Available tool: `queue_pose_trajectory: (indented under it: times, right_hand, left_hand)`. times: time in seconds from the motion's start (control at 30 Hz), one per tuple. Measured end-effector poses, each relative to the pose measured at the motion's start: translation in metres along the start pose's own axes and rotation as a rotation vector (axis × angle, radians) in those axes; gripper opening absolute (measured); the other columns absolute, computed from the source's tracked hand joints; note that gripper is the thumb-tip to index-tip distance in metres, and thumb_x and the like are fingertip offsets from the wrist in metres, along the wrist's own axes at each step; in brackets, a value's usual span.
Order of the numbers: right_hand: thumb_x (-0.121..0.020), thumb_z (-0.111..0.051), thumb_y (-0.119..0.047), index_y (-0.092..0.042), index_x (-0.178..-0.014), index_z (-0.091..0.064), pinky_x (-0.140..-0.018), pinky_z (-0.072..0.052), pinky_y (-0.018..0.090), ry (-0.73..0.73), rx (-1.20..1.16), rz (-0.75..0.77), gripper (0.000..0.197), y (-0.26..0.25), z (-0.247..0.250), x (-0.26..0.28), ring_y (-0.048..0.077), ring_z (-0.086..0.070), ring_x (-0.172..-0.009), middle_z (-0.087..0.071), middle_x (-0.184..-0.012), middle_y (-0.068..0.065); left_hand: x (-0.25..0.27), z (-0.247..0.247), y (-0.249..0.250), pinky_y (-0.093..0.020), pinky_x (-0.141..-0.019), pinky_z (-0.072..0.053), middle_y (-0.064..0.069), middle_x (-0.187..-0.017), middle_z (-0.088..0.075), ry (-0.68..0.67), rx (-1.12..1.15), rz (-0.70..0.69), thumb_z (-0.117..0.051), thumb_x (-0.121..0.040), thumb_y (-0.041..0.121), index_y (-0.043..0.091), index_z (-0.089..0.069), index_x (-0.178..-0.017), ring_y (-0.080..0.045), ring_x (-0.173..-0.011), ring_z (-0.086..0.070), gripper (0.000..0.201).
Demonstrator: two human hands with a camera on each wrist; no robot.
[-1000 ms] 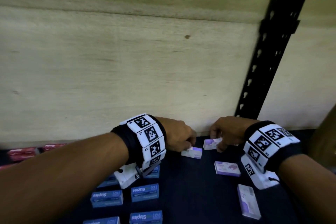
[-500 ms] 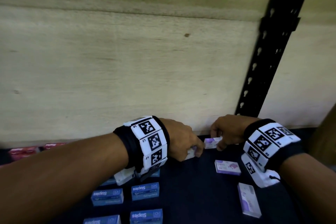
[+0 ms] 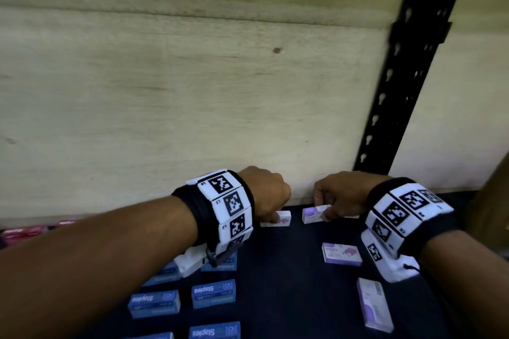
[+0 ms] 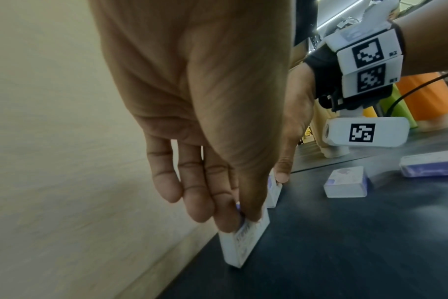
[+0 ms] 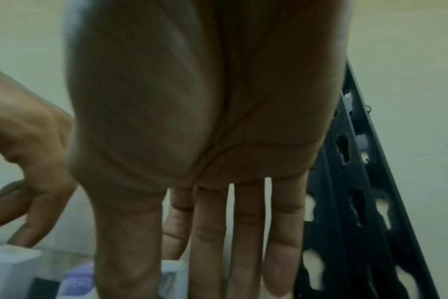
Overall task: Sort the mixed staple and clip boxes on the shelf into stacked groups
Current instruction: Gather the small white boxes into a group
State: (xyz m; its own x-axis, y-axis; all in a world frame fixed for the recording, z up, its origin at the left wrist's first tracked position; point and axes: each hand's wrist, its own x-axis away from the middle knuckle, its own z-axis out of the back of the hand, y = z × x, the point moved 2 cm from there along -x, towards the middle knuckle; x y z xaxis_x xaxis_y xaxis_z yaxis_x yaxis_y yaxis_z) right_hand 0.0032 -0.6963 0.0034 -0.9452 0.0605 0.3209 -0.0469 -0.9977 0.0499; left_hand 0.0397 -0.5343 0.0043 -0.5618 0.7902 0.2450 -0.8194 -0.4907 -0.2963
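Two small white-and-purple boxes stand on edge at the back of the dark shelf [image 3: 289, 297], close to the wooden back wall. My left hand [image 3: 271, 213] pinches the left box [image 3: 282, 219] from above; in the left wrist view thumb and fingers [image 4: 225, 220] clamp its top edge [image 4: 243, 246]. My right hand [image 3: 322, 213] holds the right box [image 3: 311, 215], thumb on its front face. In the right wrist view its fingers [image 5: 246, 252] point down behind that box [image 5: 77, 283]. The two boxes sit a short gap apart.
Two more purple boxes [image 3: 341, 254] [image 3: 374, 308] lie flat at the right. Several blue staple boxes [image 3: 213, 293] lie in rows at the front left, red boxes [image 3: 22, 231] at the far left. A black perforated upright [image 3: 399, 91] stands behind my right hand.
My left hand has taken hold of the flat-lying box, turned it on edge and carried it back toward the wall. My right hand has stayed on its box.
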Motion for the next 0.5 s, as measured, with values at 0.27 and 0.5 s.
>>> queue_pose_trajectory:
  times: [0.27, 0.5]
  right_hand:
    - [-0.082, -0.076, -0.039, -0.032, -0.095, -0.061, -0.084, -0.049, 0.030, 0.005, 0.029, -0.001, 0.021, -0.0014, 0.0029, -0.0018, 0.013, -0.059, -0.088, -0.060, -0.082, -0.015]
    - [-0.079, -0.079, -0.038, -0.033, -0.096, -0.060, -0.087, -0.051, 0.032, 0.003, 0.047, -0.008, 0.026, -0.0036, 0.0037, -0.0023, 0.013, -0.058, -0.089, -0.060, -0.088, -0.015]
  left_hand:
    - [-0.0097, -0.0009, -0.0051, -0.032, -0.064, -0.044, -0.006, -0.105, -0.062, 0.016, 0.059, 0.057, -0.059, -0.094, 0.043, 0.014, -0.064, -0.110, -0.025, -0.084, -0.060, 0.034]
    - [-0.0067, 0.0012, -0.0055, -0.031, -0.063, -0.041, -0.004, -0.104, -0.059, 0.033, 0.072, 0.083, -0.059, -0.091, 0.050, 0.017, -0.060, -0.109, -0.022, -0.080, -0.054, 0.038]
